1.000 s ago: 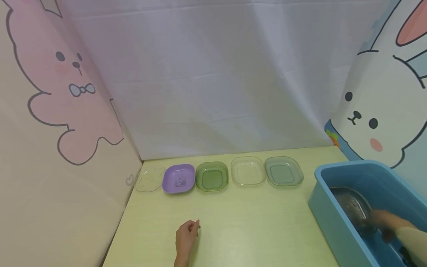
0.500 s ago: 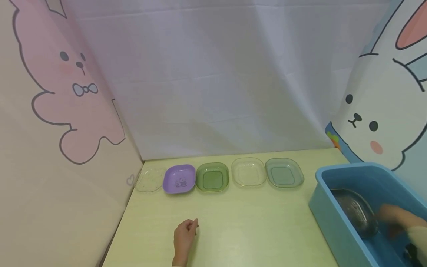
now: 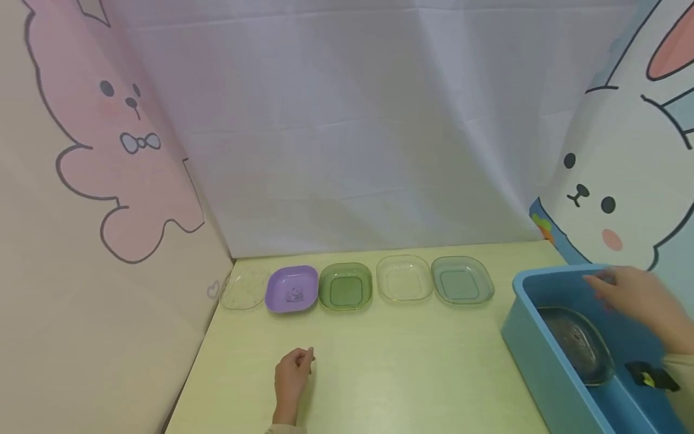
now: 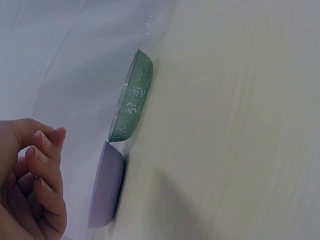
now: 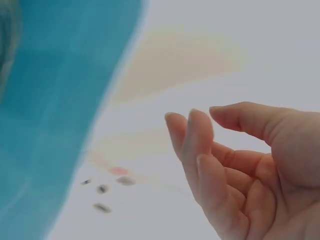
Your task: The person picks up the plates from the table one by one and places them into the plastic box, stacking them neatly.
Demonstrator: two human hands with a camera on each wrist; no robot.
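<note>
In the head view my left hand point(image 3: 293, 381) hovers over or rests at the front of the table, in front of a purple dish point(image 3: 291, 289) and a green dish point(image 3: 346, 287). Its fingers hang loosely curled around nothing, as the left wrist view confirms. My right hand point(image 3: 631, 298) is above the blue bin point(image 3: 534, 349), near its far wall. In the right wrist view, thumb and fingertips stand apart with nothing between them. Inside the bin, a dark-looking see-through dish point(image 3: 577, 346) leans by the left wall.
Along the table's back edge the row also has a clear dish point(image 3: 244, 290) at far left, another clear dish point(image 3: 403, 278) and a pale blue-green dish point(image 3: 462, 280). A small black item with yellow point(image 3: 650, 377) shows by the right sleeve. White cloth point(image 3: 368, 132) hangs behind.
My right hand has risen from low inside the bin toward its far rim, with nothing visible in it. The dish in the bin stays put. My left hand has shifted slightly left.
</note>
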